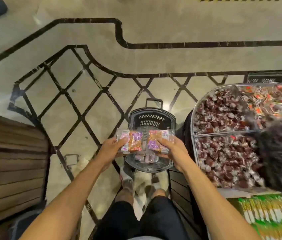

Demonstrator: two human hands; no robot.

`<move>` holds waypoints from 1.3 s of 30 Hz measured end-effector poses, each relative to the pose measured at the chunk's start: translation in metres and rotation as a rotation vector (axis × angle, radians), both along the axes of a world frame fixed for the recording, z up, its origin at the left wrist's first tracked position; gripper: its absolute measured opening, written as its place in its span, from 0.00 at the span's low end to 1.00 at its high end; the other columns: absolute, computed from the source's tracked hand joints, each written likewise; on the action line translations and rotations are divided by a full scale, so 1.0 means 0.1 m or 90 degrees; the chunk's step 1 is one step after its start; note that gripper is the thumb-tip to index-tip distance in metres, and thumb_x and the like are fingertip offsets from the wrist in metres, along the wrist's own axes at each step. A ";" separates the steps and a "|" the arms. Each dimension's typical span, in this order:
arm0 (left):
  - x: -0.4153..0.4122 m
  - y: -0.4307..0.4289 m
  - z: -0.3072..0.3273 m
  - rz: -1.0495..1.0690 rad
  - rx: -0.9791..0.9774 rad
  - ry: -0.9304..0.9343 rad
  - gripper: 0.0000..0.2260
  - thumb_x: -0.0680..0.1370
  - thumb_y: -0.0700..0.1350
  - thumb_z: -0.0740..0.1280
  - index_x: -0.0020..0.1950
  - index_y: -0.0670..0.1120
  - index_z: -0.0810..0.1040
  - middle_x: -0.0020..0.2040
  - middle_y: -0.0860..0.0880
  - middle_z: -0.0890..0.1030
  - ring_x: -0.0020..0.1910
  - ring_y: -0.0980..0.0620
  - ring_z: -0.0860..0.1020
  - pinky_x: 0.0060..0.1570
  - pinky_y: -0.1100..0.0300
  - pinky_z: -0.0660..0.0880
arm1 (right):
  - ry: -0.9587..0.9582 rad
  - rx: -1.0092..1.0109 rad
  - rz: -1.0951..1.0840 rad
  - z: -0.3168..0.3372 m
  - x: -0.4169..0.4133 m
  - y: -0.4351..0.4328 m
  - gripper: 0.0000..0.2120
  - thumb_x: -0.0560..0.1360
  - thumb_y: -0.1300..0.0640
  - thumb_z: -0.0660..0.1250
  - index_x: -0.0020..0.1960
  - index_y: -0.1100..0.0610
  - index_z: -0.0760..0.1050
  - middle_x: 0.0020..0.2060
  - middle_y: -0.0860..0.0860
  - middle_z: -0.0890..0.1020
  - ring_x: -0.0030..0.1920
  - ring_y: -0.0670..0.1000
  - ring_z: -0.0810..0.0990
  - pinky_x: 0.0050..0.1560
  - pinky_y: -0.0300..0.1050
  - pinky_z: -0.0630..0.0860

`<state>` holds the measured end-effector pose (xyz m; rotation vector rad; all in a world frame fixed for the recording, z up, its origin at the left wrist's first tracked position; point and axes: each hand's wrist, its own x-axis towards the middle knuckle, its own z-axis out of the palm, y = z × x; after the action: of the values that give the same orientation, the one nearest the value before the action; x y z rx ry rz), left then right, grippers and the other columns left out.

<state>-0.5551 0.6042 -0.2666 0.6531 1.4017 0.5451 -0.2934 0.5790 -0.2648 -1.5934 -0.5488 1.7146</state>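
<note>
plastic packets [135,138] in left hand [112,150], right hand [172,149]; edges just apart over basket [151,112]

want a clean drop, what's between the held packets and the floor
Head view: the black basket sits under the left packet and right packet, small packets inside.

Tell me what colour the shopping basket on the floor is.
The basket is black, best seen in the head view.

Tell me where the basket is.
Head view, centre: the basket stands on the floor beneath the held snack packets, just left of the sweets bin.
</note>
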 end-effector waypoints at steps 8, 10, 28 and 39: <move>0.12 0.54 -1.22 -0.036 -0.105 0.010 0.17 0.83 0.46 0.69 0.71 0.45 0.76 0.62 0.43 0.85 0.60 0.44 0.84 0.58 0.46 0.82 | -0.125 -0.067 -0.042 -1.11 0.01 0.26 0.14 0.77 0.55 0.77 0.60 0.54 0.82 0.50 0.46 0.88 0.52 0.44 0.86 0.54 0.39 0.79; 0.13 0.59 -1.59 -0.056 -0.132 0.011 0.12 0.84 0.45 0.67 0.67 0.46 0.78 0.61 0.44 0.85 0.61 0.43 0.84 0.62 0.43 0.80 | -0.127 -0.100 -0.044 -1.44 0.03 0.29 0.16 0.76 0.54 0.77 0.62 0.55 0.81 0.50 0.47 0.88 0.52 0.44 0.86 0.54 0.39 0.79; 0.91 0.79 -5.18 -0.296 0.011 0.308 0.13 0.86 0.47 0.63 0.66 0.39 0.72 0.57 0.44 0.79 0.57 0.46 0.78 0.53 0.53 0.72 | -0.128 -0.274 -0.141 -5.18 0.39 0.54 0.16 0.73 0.61 0.80 0.54 0.58 0.76 0.47 0.61 0.85 0.46 0.52 0.86 0.55 0.51 0.82; 0.90 0.46 -6.58 -0.271 -0.176 0.287 0.13 0.85 0.45 0.59 0.69 0.43 0.68 0.59 0.42 0.70 0.60 0.47 0.72 0.60 0.56 0.74 | -0.104 -0.343 -0.122 -6.50 0.41 0.27 0.11 0.74 0.68 0.77 0.53 0.61 0.80 0.42 0.52 0.88 0.40 0.47 0.87 0.46 0.41 0.84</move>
<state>-0.4653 0.6506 -0.9248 0.8507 1.6540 -0.1441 -0.2525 0.6064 -0.9151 -2.0971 0.0062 1.6779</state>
